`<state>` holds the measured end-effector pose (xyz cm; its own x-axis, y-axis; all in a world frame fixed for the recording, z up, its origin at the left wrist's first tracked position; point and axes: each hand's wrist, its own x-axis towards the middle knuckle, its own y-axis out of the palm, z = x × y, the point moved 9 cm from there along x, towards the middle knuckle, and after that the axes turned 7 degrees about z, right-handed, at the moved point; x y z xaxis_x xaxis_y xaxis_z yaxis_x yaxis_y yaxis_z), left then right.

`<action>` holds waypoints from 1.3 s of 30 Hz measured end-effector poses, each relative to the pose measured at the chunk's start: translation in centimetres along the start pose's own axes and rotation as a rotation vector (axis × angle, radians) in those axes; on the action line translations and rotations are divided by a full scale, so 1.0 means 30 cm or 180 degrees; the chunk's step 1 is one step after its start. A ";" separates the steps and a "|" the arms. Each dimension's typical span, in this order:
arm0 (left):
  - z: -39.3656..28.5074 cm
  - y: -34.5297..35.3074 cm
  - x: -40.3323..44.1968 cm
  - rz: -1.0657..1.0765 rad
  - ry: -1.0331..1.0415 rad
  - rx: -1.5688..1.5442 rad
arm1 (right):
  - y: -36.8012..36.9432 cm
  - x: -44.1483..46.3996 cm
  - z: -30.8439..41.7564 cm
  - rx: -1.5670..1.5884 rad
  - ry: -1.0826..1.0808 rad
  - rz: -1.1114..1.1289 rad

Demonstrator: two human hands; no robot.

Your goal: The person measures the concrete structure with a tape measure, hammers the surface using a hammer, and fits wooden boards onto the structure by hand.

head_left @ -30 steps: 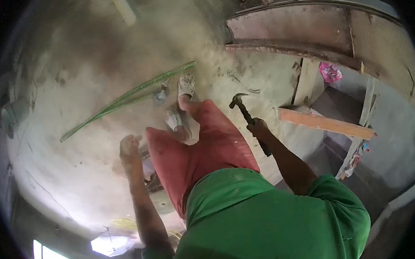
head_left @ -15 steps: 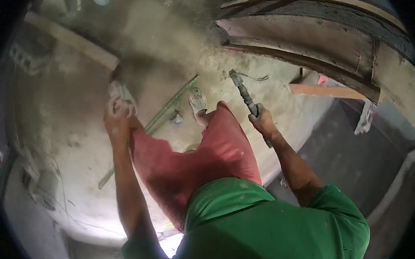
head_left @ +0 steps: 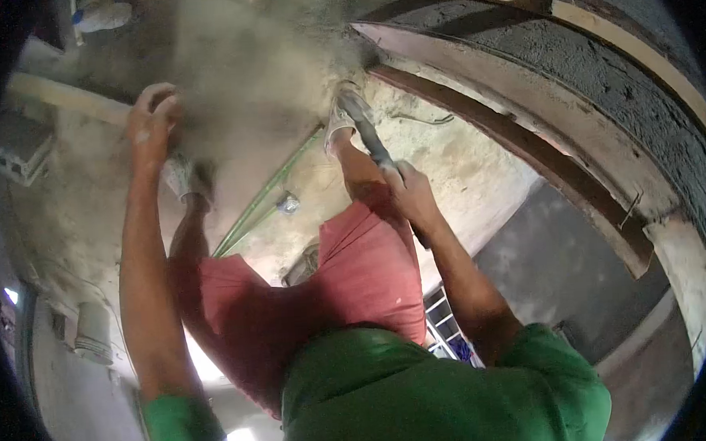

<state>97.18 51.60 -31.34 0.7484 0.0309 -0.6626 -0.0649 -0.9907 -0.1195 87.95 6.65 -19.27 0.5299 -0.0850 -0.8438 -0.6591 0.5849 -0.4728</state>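
Observation:
My right hand is wrapped round a long grey bar-like tool with a rough, wrapped-looking shaft. The tool points forward, its far end overlapping my right shoe in the view; that end is too blurred to name its kind. Out to the left, my left hand is raised with fingers loosely curled and a gap at the thumb; nothing shows in it. A wooden plank ends close beside that hand in the view. Below it is my left clog.
A green strip lies on the dusty floor between my legs, near a crumpled clear scrap. At the right runs a long curved board below grey rough mortar. A hollow block and a bucket stand left.
My left hand has moved forward and left, away from my leg. My right hand has shifted left and forward with the tool. My view has turned and my feet are wider apart.

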 end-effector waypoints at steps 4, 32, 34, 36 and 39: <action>-0.057 0.066 0.104 -0.0358 0.0056 0.0543 | -0.036 0.256 0.114 -0.0050 -0.0423 0.0187; 0.093 1.439 1.515 0.0691 0.1553 -0.1062 | 0.090 1.126 0.257 0.0988 -0.0886 -0.1020; 0.074 1.439 1.497 0.0748 0.1550 -0.0993 | 0.090 1.145 0.251 0.1096 -0.0773 -0.0957; 0.080 1.449 1.494 0.0805 0.1544 -0.0909 | 0.108 1.172 0.225 0.1218 -0.0661 -0.0887; 0.139 1.479 1.533 0.0931 0.1259 -0.1087 | 0.102 1.194 0.202 0.1237 -0.0751 -0.1182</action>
<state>125.97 9.62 -70.20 0.9247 -0.2362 -0.2986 -0.1385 -0.9392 0.3143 108.15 10.28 -49.39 0.8218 -0.1848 -0.5390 -0.1861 0.8070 -0.5605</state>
